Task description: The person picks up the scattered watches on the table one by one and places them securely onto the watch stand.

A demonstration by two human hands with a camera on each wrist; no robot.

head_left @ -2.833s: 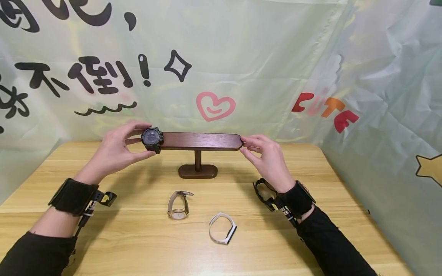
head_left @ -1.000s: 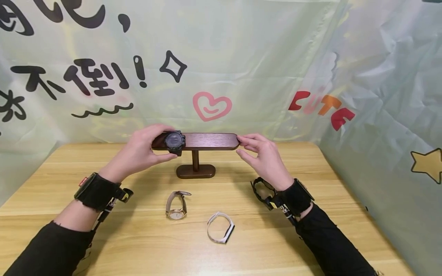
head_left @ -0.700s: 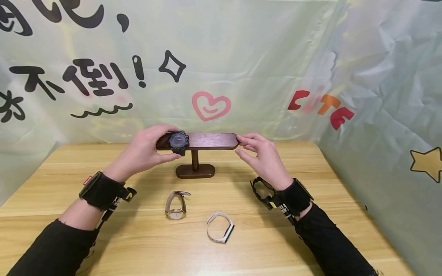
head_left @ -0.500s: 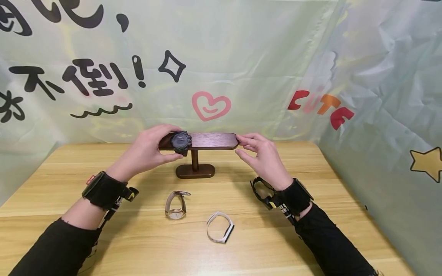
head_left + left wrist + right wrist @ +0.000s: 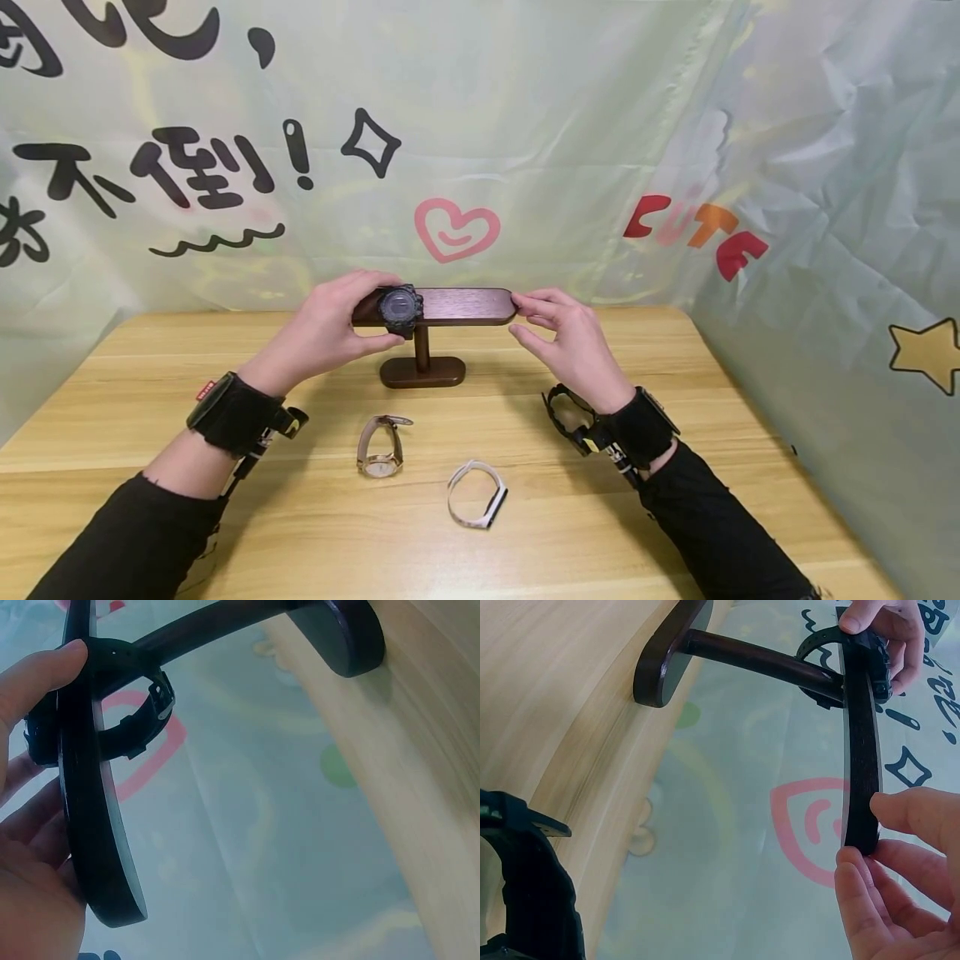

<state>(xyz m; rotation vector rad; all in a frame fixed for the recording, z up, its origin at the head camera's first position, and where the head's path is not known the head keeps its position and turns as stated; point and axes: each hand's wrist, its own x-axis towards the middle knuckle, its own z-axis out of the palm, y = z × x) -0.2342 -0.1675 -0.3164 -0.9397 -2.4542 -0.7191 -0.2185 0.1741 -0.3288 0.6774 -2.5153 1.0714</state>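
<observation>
Rightward along the bar (image 5: 467,306), the black watch (image 5: 400,307) has slid near the post (image 5: 422,348). From my end, the left hand (image 5: 322,321) pinches it; the right hand (image 5: 573,333) holds the bar's tip. I read this as positioning; next probably calls for a gentle release, bar steadied. Its dial faces the head camera, strap looped crosswise, long axis across the level bar.

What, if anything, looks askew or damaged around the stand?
Nothing stands out: the stand is upright, its bar looks level, and the black watch loops around that bar. I see no damage.
</observation>
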